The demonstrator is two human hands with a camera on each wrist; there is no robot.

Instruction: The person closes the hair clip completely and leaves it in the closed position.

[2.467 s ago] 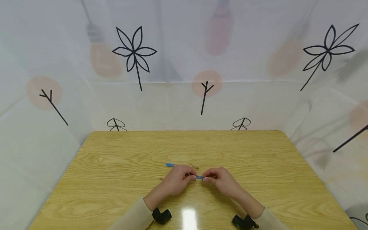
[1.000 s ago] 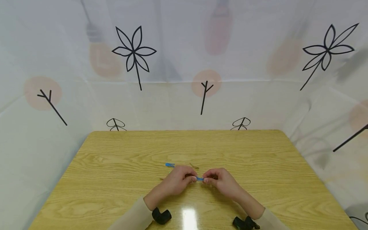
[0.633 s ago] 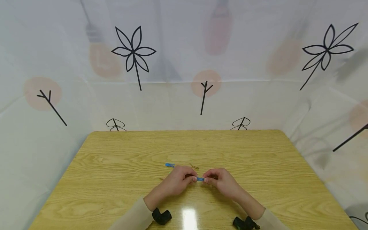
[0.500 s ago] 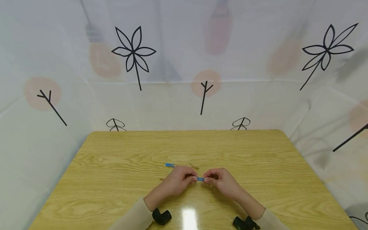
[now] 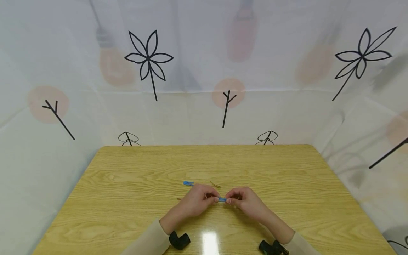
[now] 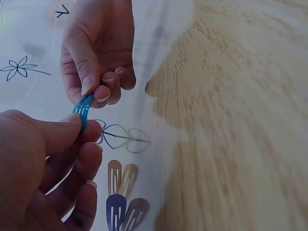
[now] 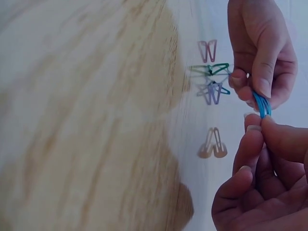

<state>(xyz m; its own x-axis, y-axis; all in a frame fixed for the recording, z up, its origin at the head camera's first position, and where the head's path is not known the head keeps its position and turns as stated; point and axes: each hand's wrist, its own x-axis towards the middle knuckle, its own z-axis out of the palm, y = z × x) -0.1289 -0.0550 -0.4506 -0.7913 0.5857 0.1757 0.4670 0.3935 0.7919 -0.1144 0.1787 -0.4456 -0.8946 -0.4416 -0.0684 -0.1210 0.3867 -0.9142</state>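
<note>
A blue snap hair clip is stretched between both hands over the middle of the table. My left hand pinches one end with thumb and forefinger. The other end is pinched by my right hand. In the left wrist view the held clip looks slightly bowed, with slots along it. A second blue hair clip lies just beyond my left hand, and a tan hair clip lies beyond the gap between the hands. In the right wrist view a green hair clip lies near my left hand.
A reddish-brown hair clip pokes out left of my left wrist. The wood-grain table is shiny and mirrors the clips in the wrist views. A white printed cloth stands around its back and sides.
The held blue clip and both fingertips have shifted slightly nearer to me. Both hands keep their pinch on it; the clips on the table lie where they were.
</note>
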